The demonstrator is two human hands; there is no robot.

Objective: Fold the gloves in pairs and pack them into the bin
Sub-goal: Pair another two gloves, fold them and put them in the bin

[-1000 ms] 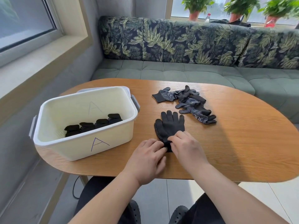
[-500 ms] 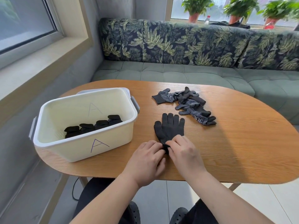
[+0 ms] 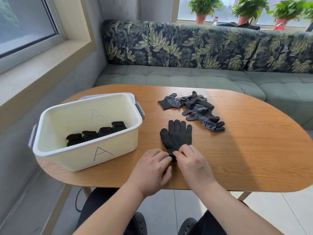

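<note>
Head view: a stacked pair of black gloves [image 3: 177, 138] is laid flat at frame centre on the wooden counter [image 3: 245, 150], fingers pointing away. Its cuff end is pinched by both hands: left hand [image 3: 152, 168] w/ fingertips curled onto the cuff, right hand [image 3: 193, 164] likewise, so each grip is closed on the pair. Loose gloves [image 3: 194, 109] are piled just above-right. Folded pairs [image 3: 96, 133] are seen inside the white bin [image 3: 81, 156], left of centre.

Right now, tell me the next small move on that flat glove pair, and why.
Probably roll the cuff end forward toward the fingertips: both hands already pinch the cuff of the flat glove pair, and the folded bundles in the bin look rolled.
</note>
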